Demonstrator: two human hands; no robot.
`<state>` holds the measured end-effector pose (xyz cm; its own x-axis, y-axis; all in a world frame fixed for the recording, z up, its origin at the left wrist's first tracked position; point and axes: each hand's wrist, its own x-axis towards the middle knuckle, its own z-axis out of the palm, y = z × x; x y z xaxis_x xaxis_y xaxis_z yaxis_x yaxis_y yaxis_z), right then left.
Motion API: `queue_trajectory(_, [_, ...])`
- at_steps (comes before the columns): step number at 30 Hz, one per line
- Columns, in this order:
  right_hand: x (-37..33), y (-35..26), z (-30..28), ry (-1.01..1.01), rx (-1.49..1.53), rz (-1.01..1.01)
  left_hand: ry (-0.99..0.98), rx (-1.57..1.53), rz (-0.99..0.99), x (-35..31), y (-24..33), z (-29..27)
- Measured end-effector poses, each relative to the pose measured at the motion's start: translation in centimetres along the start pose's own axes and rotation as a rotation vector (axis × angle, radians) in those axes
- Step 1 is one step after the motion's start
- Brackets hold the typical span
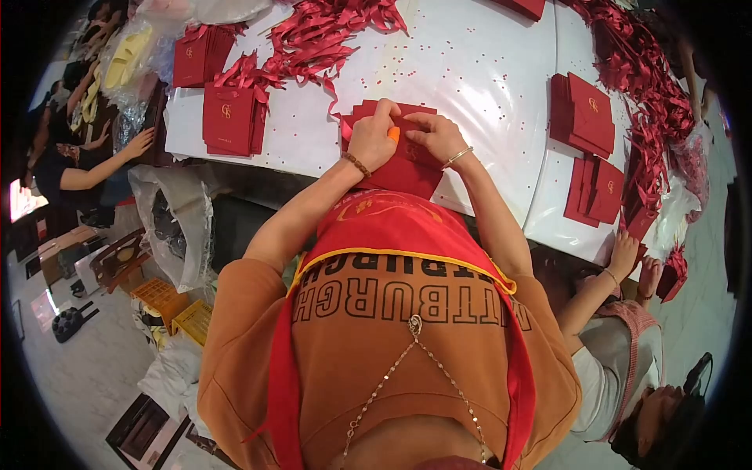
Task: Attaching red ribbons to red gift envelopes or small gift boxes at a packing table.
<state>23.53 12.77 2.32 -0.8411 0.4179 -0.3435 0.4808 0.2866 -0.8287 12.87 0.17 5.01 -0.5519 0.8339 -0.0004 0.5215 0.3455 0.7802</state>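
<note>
At the table's near edge, both my hands are over a small stack of dark red paper bags (403, 178) with gold print. My left hand (371, 142), a beaded bracelet at its wrist, is closed near the bags' upper part. A small orange piece (393, 135) shows at its thumb; I cannot tell whether it is worn or held. My right hand (443, 141), with a metal bangle, has its fingertips pinched together beside the left. Whatever is between the fingers is too small to make out. A red ribbon (345, 129) lies by the stack's left side.
More red bags (229, 117) stand to the left, others (583, 117) to the right. Heaps of red ribbon (321, 39) cover the far side. Red specks dot the white table (478, 102). Co-workers' hands show at left (139, 145) and right (624, 254).
</note>
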Motion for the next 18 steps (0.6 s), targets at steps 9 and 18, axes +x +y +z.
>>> queue_trajectory(9, [0.1, -0.2, 0.0, -0.011, -0.02, -0.008, -0.018, -0.028, 0.006, 0.0, -0.1, -0.1])
queue_trajectory(18, [0.1, -0.4, 0.0, -0.031, -0.041, 0.023, -0.001, 0.115, 0.297, 0.2, -0.6, 0.5])
